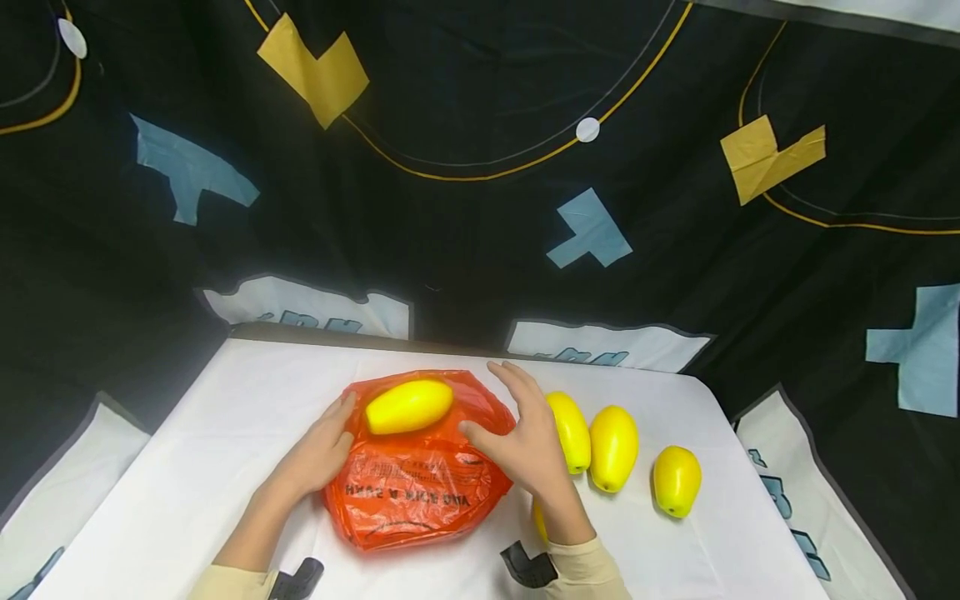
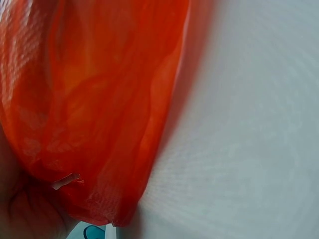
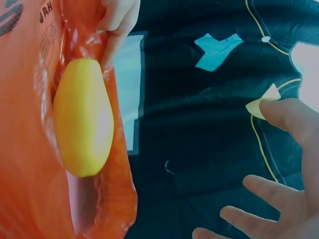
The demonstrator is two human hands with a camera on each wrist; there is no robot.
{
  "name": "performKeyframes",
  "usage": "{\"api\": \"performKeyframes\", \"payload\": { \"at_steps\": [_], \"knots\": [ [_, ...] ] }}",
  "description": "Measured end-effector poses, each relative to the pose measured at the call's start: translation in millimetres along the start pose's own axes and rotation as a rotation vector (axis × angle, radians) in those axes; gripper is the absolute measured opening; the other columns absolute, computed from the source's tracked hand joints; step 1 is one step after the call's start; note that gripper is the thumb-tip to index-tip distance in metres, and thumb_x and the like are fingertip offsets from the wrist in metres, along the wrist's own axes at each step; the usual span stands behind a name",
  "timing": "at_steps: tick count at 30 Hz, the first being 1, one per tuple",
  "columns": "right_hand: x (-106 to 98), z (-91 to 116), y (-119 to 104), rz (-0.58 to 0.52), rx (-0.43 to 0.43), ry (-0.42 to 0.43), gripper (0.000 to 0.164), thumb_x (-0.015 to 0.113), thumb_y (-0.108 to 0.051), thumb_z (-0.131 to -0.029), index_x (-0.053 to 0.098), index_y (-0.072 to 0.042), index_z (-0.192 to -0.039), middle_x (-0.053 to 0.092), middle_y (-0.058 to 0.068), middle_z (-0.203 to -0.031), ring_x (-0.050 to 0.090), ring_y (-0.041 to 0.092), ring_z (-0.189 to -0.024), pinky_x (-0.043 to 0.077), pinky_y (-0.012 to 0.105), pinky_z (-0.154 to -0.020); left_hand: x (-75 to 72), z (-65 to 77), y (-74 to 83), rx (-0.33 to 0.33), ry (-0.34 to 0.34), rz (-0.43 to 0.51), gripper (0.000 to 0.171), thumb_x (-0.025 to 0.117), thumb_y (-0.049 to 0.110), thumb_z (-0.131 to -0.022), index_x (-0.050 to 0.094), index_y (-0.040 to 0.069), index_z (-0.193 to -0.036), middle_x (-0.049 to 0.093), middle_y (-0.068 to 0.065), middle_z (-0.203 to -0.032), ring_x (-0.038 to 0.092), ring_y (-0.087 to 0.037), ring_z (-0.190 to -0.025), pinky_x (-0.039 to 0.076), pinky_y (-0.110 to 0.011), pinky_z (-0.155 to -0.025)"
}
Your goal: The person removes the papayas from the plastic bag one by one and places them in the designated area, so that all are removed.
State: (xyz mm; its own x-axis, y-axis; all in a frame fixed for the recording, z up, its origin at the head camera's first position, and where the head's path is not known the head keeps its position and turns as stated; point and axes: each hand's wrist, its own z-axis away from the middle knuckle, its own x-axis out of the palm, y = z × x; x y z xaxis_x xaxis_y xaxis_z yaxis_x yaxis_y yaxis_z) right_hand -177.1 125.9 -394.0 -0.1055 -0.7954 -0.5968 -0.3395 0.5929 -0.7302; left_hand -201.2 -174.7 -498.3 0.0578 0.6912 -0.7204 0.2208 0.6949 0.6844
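Observation:
An orange-red plastic bag (image 1: 420, 500) with dark printing lies on the white table, its mouth facing away from me. A glossy yellow oblong fruit (image 1: 408, 407) sits at the bag's mouth; the right wrist view shows this fruit (image 3: 83, 119) between the bag's two sides. My left hand (image 1: 318, 450) holds the bag's left edge, and its fingers (image 3: 117, 22) show at the rim in the right wrist view. Over the bag's right side, my right hand (image 1: 525, 437) is spread with nothing in it. The bag (image 2: 109, 109) fills much of the left wrist view.
Right of my right hand lie a yellow fruit (image 1: 572, 433), another fruit (image 1: 613, 448) beside it, and a third fruit (image 1: 677, 481) farther right. One more is mostly hidden under my right wrist. A black cloth (image 1: 465, 250) hangs behind the white table (image 1: 225, 417).

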Motion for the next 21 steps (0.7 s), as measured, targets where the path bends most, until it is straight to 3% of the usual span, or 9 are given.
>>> {"api": "performKeyframes", "payload": {
  "at_steps": [7,15,21],
  "knots": [
    [17,-13,2,-0.008,-0.046,-0.039,0.07,0.078,-0.048,-0.074,0.052,-0.038,-0.137,0.042,-0.005,-0.148,0.041,0.021,-0.131,0.046,0.056,-0.098,-0.4,0.3,-0.6,-0.001,-0.006,0.007,0.058,0.042,0.004,-0.097,0.022,-0.011,-0.149,0.018,-0.028,-0.156,0.019,-0.045,-0.142,0.019,-0.059,-0.114],
    [39,-26,7,-0.038,-0.121,-0.127,0.066,0.077,-0.044,-0.074,0.055,-0.034,-0.135,0.048,-0.011,-0.141,0.045,0.014,-0.126,0.046,0.047,-0.099,0.1,1.1,-1.3,-0.006,-0.007,0.009,0.058,0.042,0.005,-0.097,0.022,-0.01,-0.149,0.018,-0.028,-0.156,0.019,-0.044,-0.142,0.019,-0.059,-0.113],
    [52,-35,6,-0.023,-0.129,-0.183,0.06,0.077,-0.042,-0.074,0.059,-0.034,-0.13,0.049,-0.013,-0.14,0.047,0.016,-0.125,0.043,0.053,-0.102,0.0,0.8,-0.6,-0.011,0.0,0.002,0.058,0.043,0.006,-0.097,0.022,-0.009,-0.15,0.02,-0.028,-0.156,0.02,-0.043,-0.143,0.02,-0.058,-0.114]
  ]
}}
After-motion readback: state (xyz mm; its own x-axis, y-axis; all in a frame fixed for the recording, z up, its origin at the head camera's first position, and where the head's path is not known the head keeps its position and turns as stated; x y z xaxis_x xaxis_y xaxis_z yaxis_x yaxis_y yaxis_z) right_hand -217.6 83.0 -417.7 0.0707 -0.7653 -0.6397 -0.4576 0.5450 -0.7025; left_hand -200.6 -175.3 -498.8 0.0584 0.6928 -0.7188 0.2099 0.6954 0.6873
